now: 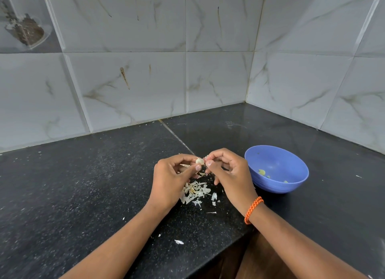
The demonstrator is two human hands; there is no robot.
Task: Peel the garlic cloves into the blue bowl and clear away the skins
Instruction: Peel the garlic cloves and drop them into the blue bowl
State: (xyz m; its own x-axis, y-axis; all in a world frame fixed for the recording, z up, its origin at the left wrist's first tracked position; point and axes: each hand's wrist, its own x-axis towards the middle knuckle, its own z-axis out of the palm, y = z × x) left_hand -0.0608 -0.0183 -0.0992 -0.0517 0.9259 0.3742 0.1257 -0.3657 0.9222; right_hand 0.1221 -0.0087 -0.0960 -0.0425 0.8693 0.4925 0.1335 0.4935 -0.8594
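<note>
A pale garlic clove is pinched between the thumb and forefinger of my left hand. My right hand, an orange band on its wrist, pinches a bit of skin at the clove's right end. Both hands hover above the black counter. A heap of white garlic skins lies on the counter just below the hands. The blue bowl stands to the right of my right hand, with a few peeled cloves in its bottom.
The black speckled counter ends at tiled walls behind and to the right, forming a corner. Stray skin flakes lie near the front edge. The counter's front edge drops off at lower right.
</note>
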